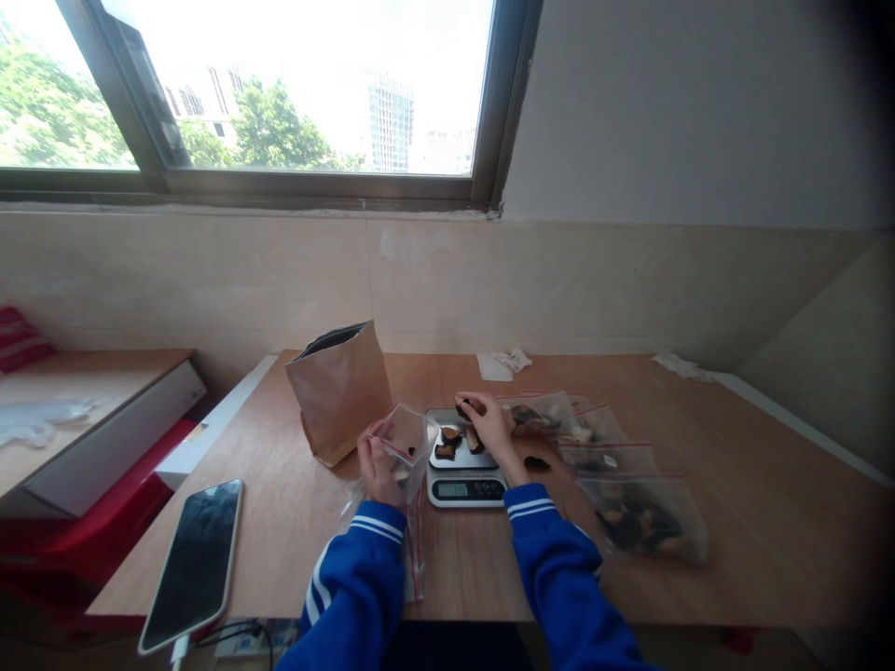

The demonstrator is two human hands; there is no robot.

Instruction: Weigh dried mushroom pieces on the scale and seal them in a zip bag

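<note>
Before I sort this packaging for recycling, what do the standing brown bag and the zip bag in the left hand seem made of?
The brown bag: likely matte kraft paper, going by its dull tan colour and stiff walls; the dark inside hints at a lining. The zip bag: probably thin clear plastic, glossy and see-through with a red seal strip.

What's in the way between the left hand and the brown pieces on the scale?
Only the clear bag held by the left hand, spread toward the scale; nothing else visible stands before the brown pieces.
</note>
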